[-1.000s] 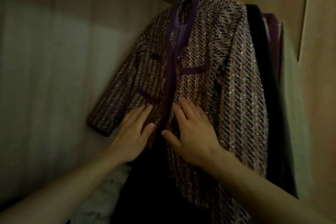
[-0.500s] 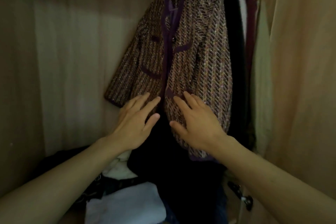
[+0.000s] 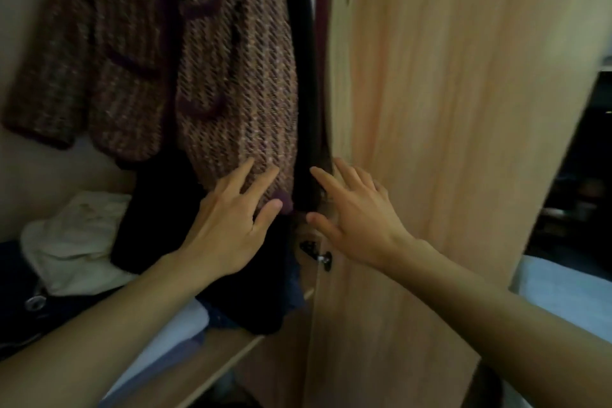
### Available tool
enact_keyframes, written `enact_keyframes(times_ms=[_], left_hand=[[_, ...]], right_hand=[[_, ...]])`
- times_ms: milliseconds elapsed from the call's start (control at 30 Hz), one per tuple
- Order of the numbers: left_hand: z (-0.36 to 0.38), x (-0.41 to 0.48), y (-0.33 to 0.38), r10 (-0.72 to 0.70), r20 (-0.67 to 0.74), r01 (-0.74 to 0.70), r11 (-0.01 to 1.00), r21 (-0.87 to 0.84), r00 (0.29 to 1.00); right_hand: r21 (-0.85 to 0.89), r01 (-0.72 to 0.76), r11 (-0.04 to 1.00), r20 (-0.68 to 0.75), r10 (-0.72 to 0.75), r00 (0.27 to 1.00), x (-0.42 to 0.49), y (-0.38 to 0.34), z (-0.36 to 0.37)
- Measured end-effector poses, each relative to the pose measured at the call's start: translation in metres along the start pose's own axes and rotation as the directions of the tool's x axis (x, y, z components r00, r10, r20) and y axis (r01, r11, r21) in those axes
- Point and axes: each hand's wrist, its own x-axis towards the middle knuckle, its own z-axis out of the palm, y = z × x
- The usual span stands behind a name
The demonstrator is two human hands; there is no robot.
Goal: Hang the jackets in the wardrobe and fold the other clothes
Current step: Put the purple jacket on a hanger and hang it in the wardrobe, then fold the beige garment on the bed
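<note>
A purple-trimmed tweed jacket (image 3: 205, 53) hangs inside the wardrobe at the upper left; its hanger is out of frame. My left hand (image 3: 231, 222) is held out with straight fingers at the jacket's lower right hem, fingertips at the fabric. My right hand (image 3: 354, 212) is spread open just right of it, in front of the dark hanging garments (image 3: 303, 76) and the edge of the wardrobe door (image 3: 447, 142). Neither hand holds anything.
Below the jacket, a shelf (image 3: 231, 351) carries a white cloth (image 3: 76, 242), dark clothes (image 3: 185, 225) and a pale folded piece (image 3: 172, 331). A door hinge (image 3: 318, 253) sits under my right hand. A light bed surface (image 3: 569, 291) shows at the far right.
The view has swung down and to the right. Both hands slid off the jacket's front to its lower right hem and the door's edge.
</note>
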Motion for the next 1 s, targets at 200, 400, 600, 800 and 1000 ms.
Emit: enact_keyframes(times_ms=[200,400,600,800,1000], left_hand=[[0.03,0.004,0.078,0.107,0.068,-0.102,0.993,-0.06,0.992],[0.058,-0.004,0.187,0.212,0.124,-0.204,0.976,-0.069,0.969],[0.1,-0.022,0.306,0.322,0.167,-0.3,0.943,-0.142,0.932],[0.155,-0.05,0.426,0.411,0.214,-0.379,0.908,-0.177,0.886],[0.214,-0.068,0.522,0.515,0.283,-0.433,0.848,-0.304,0.809]], right_hand=[[-0.029,-0.157,0.987,-0.023,0.156,0.987,-0.065,0.062,-0.029],[-0.052,-0.254,0.966,-0.07,0.25,0.966,-0.142,0.128,-0.066],[-0.093,-0.339,0.936,-0.097,0.331,0.939,-0.233,0.209,-0.111],[-0.085,-0.478,0.874,-0.071,0.473,0.878,-0.34,0.289,-0.144],[-0.102,-0.653,0.751,-0.059,0.65,0.757,-0.441,0.353,-0.171]])
